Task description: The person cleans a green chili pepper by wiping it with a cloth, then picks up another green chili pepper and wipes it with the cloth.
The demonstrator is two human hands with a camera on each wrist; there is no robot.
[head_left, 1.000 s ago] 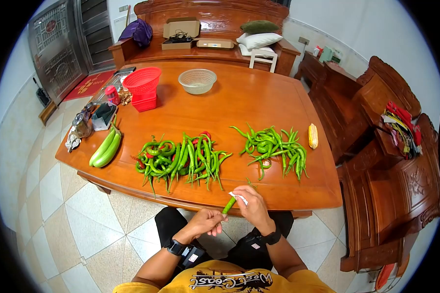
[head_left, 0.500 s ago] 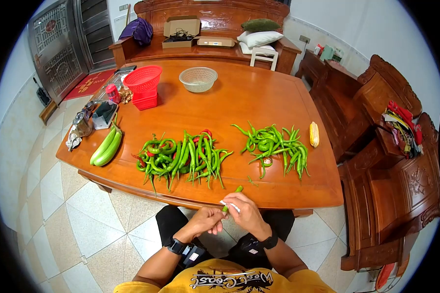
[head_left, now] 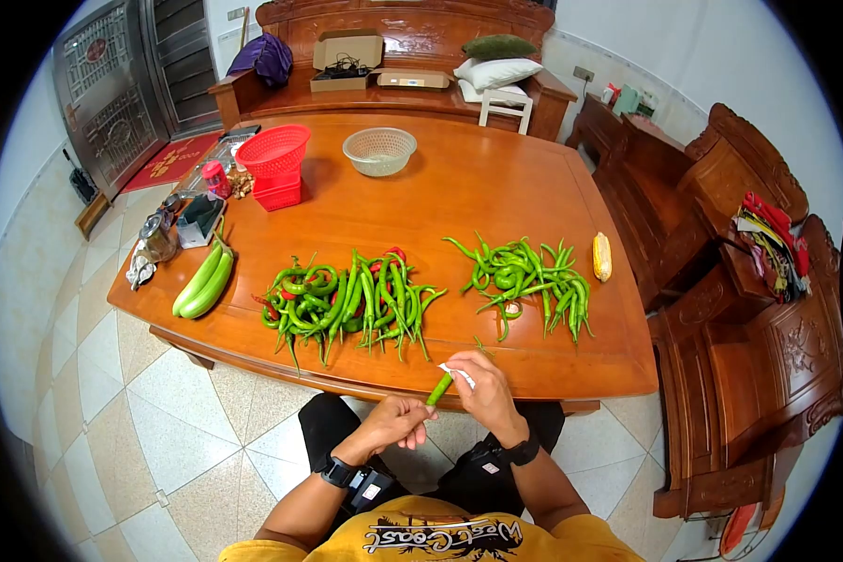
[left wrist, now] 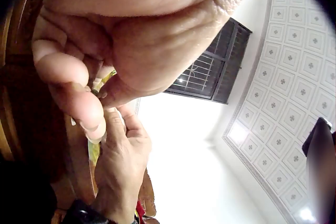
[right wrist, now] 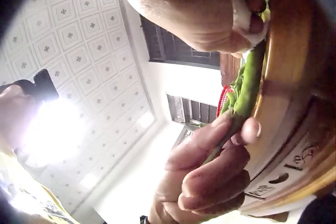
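Observation:
Over the table's front edge, my left hand (head_left: pixel 396 423) pinches the stem end of a long green chili pepper (head_left: pixel 438 391) between thumb and fingers. Farther up the pepper, my right hand (head_left: pixel 485 398) curls a white tissue (head_left: pixel 460 376) against it. From the right wrist, the pepper (right wrist: pixel 247 92) spans the space between both hands, and the tissue (right wrist: pixel 242 14) wraps about the right fingers. My left palm hides most of the pepper in the left wrist view. Ahead lie a left pile of green and red chilies (head_left: pixel 347 304) and a right pile of green chilies (head_left: pixel 534 281).
Two pale green eggplants (head_left: pixel 204 281) lie at the left, below a metal kettle (head_left: pixel 157 242). Red baskets (head_left: pixel 273 155) and a clear colander (head_left: pixel 379 153) stand farther back. An ear of corn (head_left: pixel 601 258) lies near the right edge of the wooden table (head_left: pixel 421 211).
My right hand slid down the pepper with the tissue toward my left hand, then back up and away from it. My left hand has kept hold of the stem end almost in place.

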